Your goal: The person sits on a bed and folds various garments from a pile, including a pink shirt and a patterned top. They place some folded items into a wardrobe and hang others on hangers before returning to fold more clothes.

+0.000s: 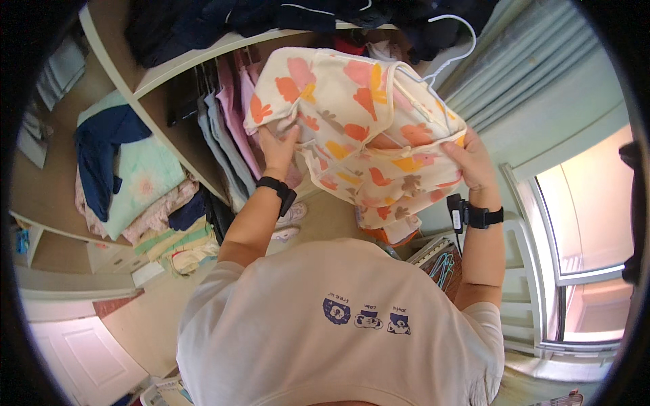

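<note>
A cream garment [332, 128] patterned with orange, pink, yellow and brown shapes is spread between my two hands. My left hand [277, 147] grips its left side, the fingers partly behind the cloth. At its right edge my right hand [472, 161] is closed on the cloth, thumb on the front. A white wire hanger [447, 64] sits inside the neck opening, its hook sticking up above the garment at the upper right. Whether my right fingers also touch the hanger cannot be seen.
Behind the garment stands an open wardrobe with hanging pink and grey clothes [223, 125]. Dark clothes [271, 19] lie on its top shelf. Folded bedding [145, 162] fills a compartment at left. Blue-grey curtains [535, 64] and a window [586, 203] are at right; blue hangers [443, 268] lie low.
</note>
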The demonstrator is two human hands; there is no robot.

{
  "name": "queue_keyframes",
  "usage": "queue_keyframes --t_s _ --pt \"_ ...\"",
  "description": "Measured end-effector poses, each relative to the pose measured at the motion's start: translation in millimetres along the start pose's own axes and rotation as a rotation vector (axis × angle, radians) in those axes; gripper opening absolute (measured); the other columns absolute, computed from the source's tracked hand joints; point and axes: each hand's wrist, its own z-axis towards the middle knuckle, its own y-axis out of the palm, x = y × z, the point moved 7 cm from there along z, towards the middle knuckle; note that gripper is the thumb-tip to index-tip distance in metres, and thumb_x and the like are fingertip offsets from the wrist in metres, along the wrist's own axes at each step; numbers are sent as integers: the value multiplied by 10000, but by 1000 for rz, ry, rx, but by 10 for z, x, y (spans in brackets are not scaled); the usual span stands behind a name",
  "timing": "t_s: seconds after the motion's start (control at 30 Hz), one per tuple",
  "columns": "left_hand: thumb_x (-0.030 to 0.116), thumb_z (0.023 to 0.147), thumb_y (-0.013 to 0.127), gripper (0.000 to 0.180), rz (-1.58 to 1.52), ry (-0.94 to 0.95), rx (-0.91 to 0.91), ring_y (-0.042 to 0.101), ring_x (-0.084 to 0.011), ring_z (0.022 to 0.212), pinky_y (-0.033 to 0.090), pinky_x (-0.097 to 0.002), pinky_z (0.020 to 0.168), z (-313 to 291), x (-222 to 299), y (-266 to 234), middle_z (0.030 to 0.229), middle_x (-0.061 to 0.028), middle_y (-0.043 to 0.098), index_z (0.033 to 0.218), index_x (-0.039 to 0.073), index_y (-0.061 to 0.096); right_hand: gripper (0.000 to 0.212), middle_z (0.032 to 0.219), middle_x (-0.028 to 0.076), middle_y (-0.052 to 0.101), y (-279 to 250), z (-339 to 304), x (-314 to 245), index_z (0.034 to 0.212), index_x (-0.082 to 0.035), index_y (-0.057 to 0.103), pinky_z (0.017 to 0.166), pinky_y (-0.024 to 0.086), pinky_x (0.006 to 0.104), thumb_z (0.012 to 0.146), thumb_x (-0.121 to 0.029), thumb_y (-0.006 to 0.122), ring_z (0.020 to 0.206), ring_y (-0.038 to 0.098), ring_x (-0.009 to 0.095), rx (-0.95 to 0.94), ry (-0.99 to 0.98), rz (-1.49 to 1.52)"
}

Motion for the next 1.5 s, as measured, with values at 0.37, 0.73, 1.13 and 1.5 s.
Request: queue_keyframes --t_s 0.37,0.73,1.13,1.5 --pt "187 844 665 465 -185 -331 -1281 616 -143 933 514 -280 766 -1186 765 1009 1121 -68 635 1262 15 556 380 1047 86 679 -774 -22 98 1182 33 586 807 504 280 907 -223 644 906 633 129 416 15 -211" --pt "136 803 689 514 -542 -766 -1403 625 -174 991 514 -308 841 -1774 1051 766 1169 -66 638 1279 12 541 394 914 173 657 -651 -850 1887 1085 -26 590 725 504 380 826 -286 734 834 646 284 522 254 -935" --pt "77 755 694 615 -418 -799 -1454 567 -193 1134 454 -329 970 -1795 967 615 1266 -73 586 1331 5 490 126 840 -4 614 538 -923 1699 970 -26 612 699 473 240 912 -129 660 793 573 85 -102 171 115" --pt "54 768 692 624 -246 -735 -1442 517 -187 1188 398 -324 1026 -1731 922 403 1308 -66 542 1351 1 475 59 874 -16 599 718 -666 2023 937 -32 596 747 454 229 904 -34 644 849 551 67 -278 189 218"
